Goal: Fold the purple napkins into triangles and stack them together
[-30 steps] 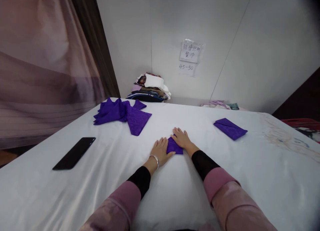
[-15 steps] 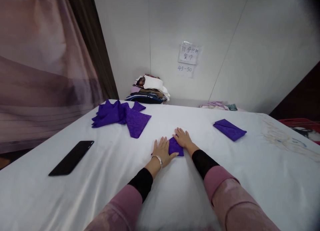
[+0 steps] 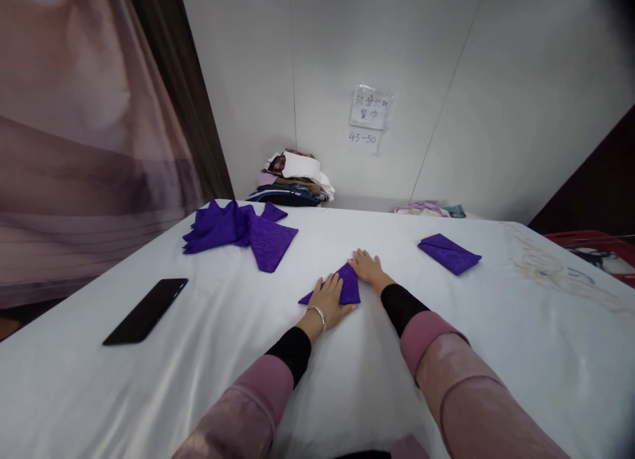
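A purple cloth napkin (image 3: pixel 350 288), folded to a roughly triangular shape, lies flat on the white tablecloth (image 3: pixel 367 373). My left hand (image 3: pixel 330 298) rests flat on its near left part with fingers spread, covering some of it. At the napkin's far right edge is my right hand (image 3: pixel 366 266), palm down and fingers extended, its fingertips by the upper corner. Neither hand grips the fabric. Farther right lies another purple napkin (image 3: pixel 450 254), folded into a flat packet.
Several loose purple napkins (image 3: pixel 223 225) are heaped at the far left. A black phone (image 3: pixel 146 311) lies on the left side. Behind the table sit a pile of folded clothes (image 3: pixel 292 178) and more cloth (image 3: pixel 424 209). A red basket (image 3: pixel 595 247) stands beyond the right edge.
My right hand has slid off the napkin's top toward its right edge, uncovering more of the purple fabric. My left hand has shifted slightly right and nearer, still flat on the cloth.
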The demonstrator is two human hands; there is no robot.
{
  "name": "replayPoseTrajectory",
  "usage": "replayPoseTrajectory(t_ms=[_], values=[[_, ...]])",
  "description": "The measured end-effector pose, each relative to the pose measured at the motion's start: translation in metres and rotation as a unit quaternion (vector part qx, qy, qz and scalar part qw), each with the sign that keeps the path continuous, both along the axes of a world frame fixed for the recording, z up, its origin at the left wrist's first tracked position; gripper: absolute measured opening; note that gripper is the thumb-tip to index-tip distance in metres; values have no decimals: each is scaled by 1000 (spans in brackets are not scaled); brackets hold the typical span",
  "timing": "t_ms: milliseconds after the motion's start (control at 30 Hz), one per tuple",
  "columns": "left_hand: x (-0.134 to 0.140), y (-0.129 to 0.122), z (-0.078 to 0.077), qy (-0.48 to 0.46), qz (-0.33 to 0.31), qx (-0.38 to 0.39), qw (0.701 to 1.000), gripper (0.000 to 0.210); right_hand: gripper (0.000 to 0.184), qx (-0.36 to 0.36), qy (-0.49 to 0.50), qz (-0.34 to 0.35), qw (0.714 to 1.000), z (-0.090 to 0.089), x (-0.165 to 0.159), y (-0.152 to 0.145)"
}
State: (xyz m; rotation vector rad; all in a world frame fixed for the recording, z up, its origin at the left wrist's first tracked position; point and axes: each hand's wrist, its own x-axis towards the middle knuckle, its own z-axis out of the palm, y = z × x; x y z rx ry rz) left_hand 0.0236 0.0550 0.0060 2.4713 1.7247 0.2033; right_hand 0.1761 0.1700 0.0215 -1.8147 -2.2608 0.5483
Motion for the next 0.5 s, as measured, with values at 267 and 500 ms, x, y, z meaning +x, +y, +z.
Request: replayPoseTrajectory(t_ms=[267,500], values=[[1,-2,4,8,3,-13,1000,83,49,49,185,-55,980,-2,25,-42],[3,-2,10,11,9,-36,999,84,50,-106,386,-95,911,-8,26,-96]])
